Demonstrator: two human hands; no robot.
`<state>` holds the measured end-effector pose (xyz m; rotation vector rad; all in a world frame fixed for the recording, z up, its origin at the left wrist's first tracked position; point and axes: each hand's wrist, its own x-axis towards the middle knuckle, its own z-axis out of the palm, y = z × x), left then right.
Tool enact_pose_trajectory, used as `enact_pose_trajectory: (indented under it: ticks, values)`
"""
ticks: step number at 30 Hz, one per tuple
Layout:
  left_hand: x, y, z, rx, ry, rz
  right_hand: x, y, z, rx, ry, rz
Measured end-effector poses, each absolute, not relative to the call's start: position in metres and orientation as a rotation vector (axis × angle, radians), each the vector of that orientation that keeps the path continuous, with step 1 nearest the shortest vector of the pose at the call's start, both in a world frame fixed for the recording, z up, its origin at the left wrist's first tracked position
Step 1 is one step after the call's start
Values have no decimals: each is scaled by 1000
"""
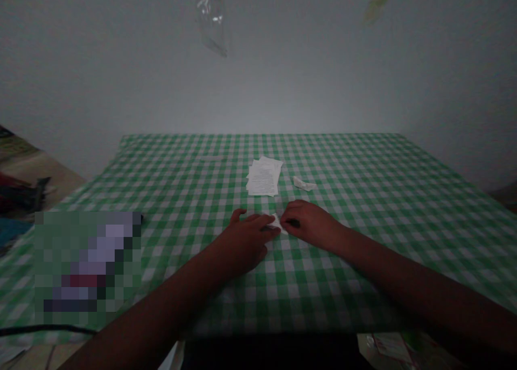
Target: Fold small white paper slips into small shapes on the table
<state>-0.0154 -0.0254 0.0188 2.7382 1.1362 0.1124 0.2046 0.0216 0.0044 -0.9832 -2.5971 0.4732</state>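
White paper scrap [278,223] is pinched between the left hand [244,243] and right hand [309,224], held together low over the gingham-covered surface [363,187]; printed sheets [263,176] are stacked at 12 o'clock, a crumpled paper piece [304,183] at 1 o'clock.

Green gingham tablecloth [363,197] — stacked printed papers [263,176] on it; a paper scrap [304,183] beside.

Ahead of your left hand [242,242] and right hand [309,223]: paper stack [263,176], crumpled scrap [304,183] just beside it. Blurred object [86,262] well left. You can pass right of the scrap, over gingham tablecloth [388,203].
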Motion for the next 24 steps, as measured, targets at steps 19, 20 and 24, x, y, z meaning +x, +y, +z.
enact_pose_trajectory:
  ticks: [19, 20, 24]
  values:
    - [-26, -3, 23, 2525, 1086, 277, 202, -22, 20, -980, -2840, 102]
    - [-27, -3, 25, 2539, 1084, 255, 202, -23, 21, -987, -2843, 93]
    - [-29, -7, 35, 2609, 1062, 169, 202, -22, 24, -998, -2847, 79]
